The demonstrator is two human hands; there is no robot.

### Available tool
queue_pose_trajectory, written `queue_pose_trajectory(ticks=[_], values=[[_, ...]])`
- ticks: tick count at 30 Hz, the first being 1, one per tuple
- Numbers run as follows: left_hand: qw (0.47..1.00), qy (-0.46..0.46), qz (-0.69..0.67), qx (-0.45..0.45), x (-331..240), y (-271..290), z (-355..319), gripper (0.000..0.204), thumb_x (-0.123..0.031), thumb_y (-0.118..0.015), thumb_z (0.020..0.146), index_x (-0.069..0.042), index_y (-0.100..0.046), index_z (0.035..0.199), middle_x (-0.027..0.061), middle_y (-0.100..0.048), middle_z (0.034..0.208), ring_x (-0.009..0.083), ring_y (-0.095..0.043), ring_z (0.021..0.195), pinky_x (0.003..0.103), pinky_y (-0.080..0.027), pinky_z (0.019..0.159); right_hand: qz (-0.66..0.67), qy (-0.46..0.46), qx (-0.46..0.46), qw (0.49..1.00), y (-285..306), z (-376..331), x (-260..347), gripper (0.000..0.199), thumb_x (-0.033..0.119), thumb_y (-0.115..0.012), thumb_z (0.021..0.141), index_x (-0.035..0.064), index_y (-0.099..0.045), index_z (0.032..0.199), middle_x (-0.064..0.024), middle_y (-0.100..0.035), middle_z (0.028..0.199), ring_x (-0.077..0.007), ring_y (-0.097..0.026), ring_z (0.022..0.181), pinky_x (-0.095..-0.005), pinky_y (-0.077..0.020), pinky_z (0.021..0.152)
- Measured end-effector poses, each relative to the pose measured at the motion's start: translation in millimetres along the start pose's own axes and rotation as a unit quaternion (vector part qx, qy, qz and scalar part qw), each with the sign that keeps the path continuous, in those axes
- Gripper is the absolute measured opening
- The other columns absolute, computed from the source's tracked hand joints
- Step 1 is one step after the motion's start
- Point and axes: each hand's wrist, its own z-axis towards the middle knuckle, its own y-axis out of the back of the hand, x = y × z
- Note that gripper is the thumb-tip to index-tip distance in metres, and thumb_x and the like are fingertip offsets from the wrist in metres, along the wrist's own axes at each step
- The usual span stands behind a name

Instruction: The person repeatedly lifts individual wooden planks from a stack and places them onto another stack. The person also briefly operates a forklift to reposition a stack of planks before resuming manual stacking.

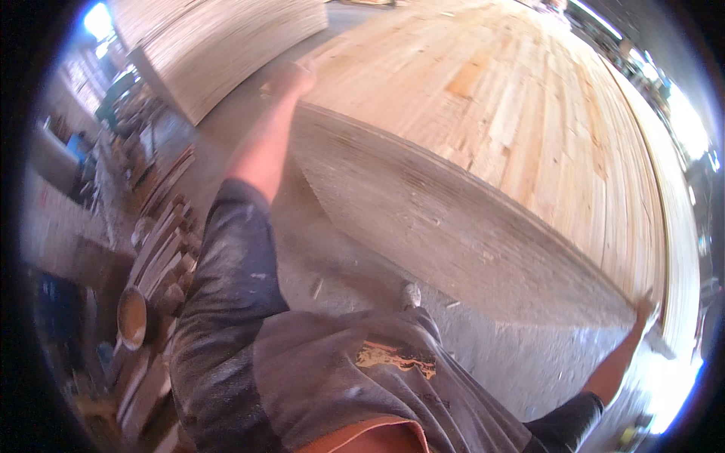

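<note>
A large laminated wood panel (pixel 521 128), made of many narrow pale strips, lies on top of a tall stack of similar panels (pixel 453 219). My left arm reaches far forward, and my left hand (pixel 297 78) is closed at the panel's left edge, by its near left corner; the fingers are slightly blurred. At the near right corner, my right hand (pixel 644 311) grips the panel's edge, partly hidden by the corner. The two arms are spread wide across the stack's near side.
Another panel stack (pixel 226 53) stands at the far left, across a narrow gap. Wood offcuts (pixel 162 257) and a round, bowl-like object (pixel 132 317) lie along the left. My shoe (pixel 411 294) is on the dusty concrete floor (pixel 340 264) beside the stack.
</note>
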Motion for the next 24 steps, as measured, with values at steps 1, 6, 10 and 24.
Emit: queue_pose_trajectory(ticks=[1,6,10,24], values=[[0.999,0.004,0.035,0.009,3,-8,5,0.067,-0.050,-0.037,0.108,0.001,-0.077,0.128,0.0263,-0.073,0.133,0.0430,-0.067,0.128,0.056,-0.047,0.112,0.119,-0.016,0.008,0.993,-23,29,-5,0.064,0.046,-0.051,0.109,0.0182,-0.044,0.167,-0.0248,-0.070,0.133,-0.0398,-0.072,0.114,-0.0564,-0.0577,0.092],[0.991,0.070,0.052,0.097,33,-47,35,0.069,-0.050,-0.035,0.109,-0.002,-0.067,0.146,0.0217,-0.060,0.156,0.0409,-0.056,0.144,0.055,-0.042,0.120,0.187,0.048,0.032,0.981,-43,51,4,0.062,0.054,-0.035,0.113,0.0194,-0.049,0.162,-0.0287,-0.074,0.126,-0.0512,-0.072,0.114,-0.0640,-0.0586,0.092],[0.986,0.096,-0.021,0.131,64,-78,71,0.079,-0.058,-0.031,0.111,0.003,-0.059,0.152,0.0273,-0.054,0.160,0.0420,-0.050,0.151,0.053,-0.040,0.124,0.256,0.014,0.053,0.965,8,17,7,0.063,0.056,-0.031,0.114,0.0144,-0.056,0.154,-0.0328,-0.072,0.123,-0.0518,-0.069,0.120,-0.0644,-0.0533,0.101],[0.987,0.108,-0.023,0.118,87,-103,81,0.072,-0.053,-0.042,0.107,0.003,-0.064,0.146,0.0291,-0.060,0.152,0.0455,-0.056,0.144,0.054,-0.045,0.120,0.234,0.009,0.055,0.971,20,3,8,0.064,0.065,-0.030,0.112,0.0243,-0.058,0.152,-0.0328,-0.070,0.131,-0.0541,-0.066,0.125,-0.0652,-0.0506,0.104]])
